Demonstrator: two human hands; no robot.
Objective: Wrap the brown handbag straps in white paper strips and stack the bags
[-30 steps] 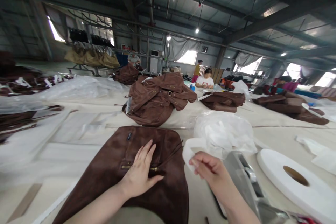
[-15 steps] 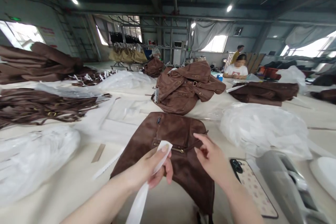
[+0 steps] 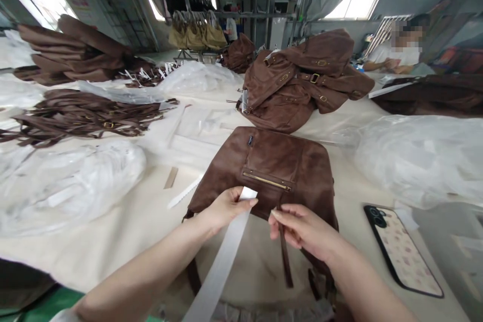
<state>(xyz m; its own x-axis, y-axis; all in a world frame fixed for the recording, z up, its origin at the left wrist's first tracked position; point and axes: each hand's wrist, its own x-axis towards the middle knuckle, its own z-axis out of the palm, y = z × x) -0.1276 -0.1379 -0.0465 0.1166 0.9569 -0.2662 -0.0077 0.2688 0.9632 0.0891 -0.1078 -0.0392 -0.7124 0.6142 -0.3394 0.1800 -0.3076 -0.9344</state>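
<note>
Pinching the white strip [image 3: 229, 254] close to its upper end, my left hand [image 3: 226, 206] has thumb and fingers closed while the rest trails toward the near side. My right hand [image 3: 304, 224] is nearly shut, with the narrow brown strap [image 3: 285, 261] apparently between thumb and fingertips, its loose end hanging below. The brown bag [image 3: 277, 153] lies flat on the table [image 3: 139, 241], just beyond both hands, its gold zipper [image 3: 267, 181] facing up. I judge the strip light and limp, apt to curl or crease, so I'd hold it by its edges near the end. The strap looks thin and bendy; a fingertip pinch suits it. The bag seems soft and floppy with some weight, best steadied by a flat palm or taken at its side seams.
</note>
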